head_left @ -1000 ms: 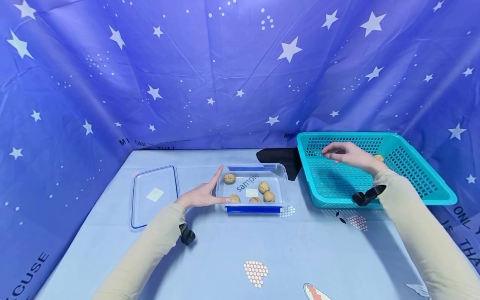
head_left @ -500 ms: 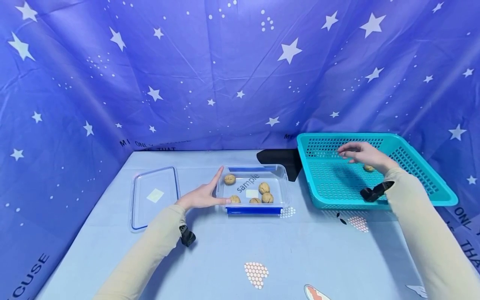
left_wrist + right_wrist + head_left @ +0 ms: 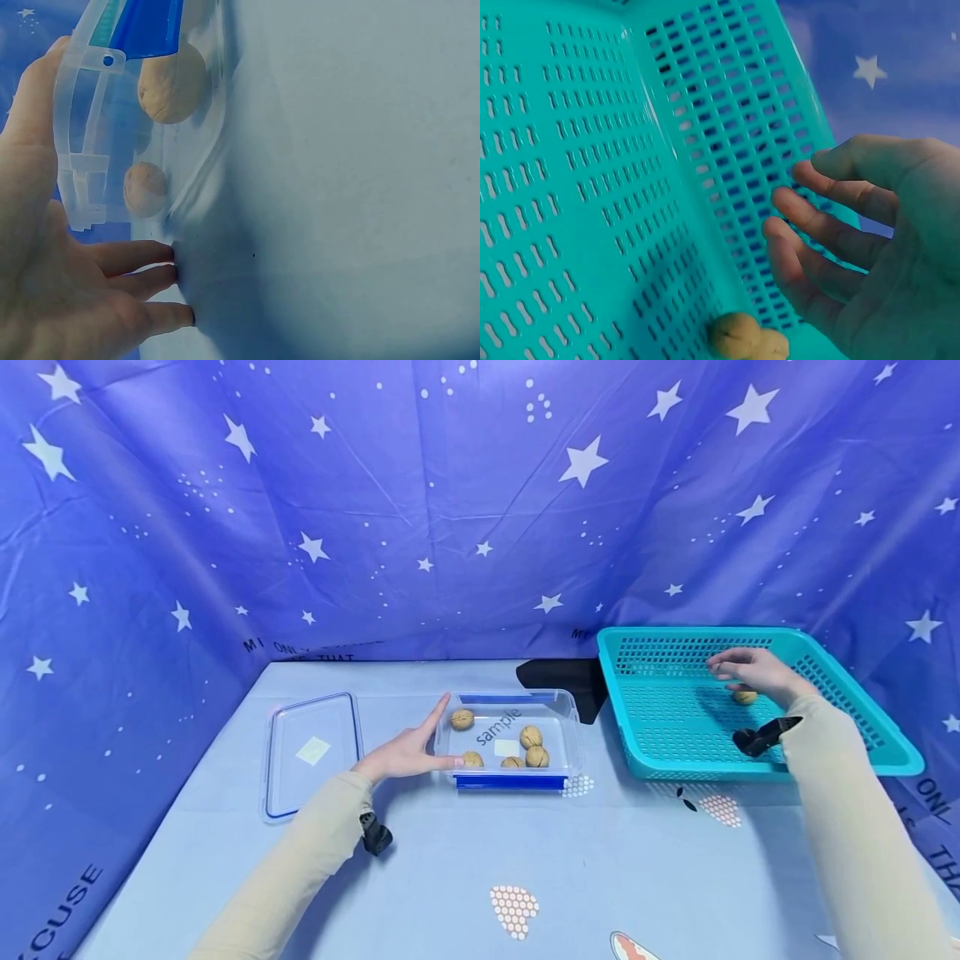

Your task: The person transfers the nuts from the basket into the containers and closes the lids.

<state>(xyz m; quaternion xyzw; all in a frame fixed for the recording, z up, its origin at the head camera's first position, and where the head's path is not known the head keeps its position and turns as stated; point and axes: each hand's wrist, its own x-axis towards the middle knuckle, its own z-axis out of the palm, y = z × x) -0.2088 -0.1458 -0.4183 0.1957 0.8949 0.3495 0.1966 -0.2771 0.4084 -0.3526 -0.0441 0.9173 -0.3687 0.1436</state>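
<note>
Eyes on the basket walnuts [image 3: 735,335]: 2 show in the right wrist view, side by side on the floor of the teal basket [image 3: 645,722], tucked against its wall. Just above them hangs the right hand [image 3: 756,670], fingers loosely bent, a gap under the thumb, nothing held! The head view is poor here, as the hand covers part of the basket, so there may be more than 2.

This looks like the reach, just short of a pick-up; the next move seems to call for lower fingers, a pinch on 1 nut, then a carry leftward.

Over to the clear box [image 3: 487,743], with 5 boxed walnuts [image 3: 531,737] inside. The left hand [image 3: 405,752] steadies its left end, thumb and forefinger spread wide, pressing rather than gripping. Beyond that, the loose lid [image 3: 313,785] lies flat on the pale worktop [image 3: 435,877], probably wanted last.
</note>
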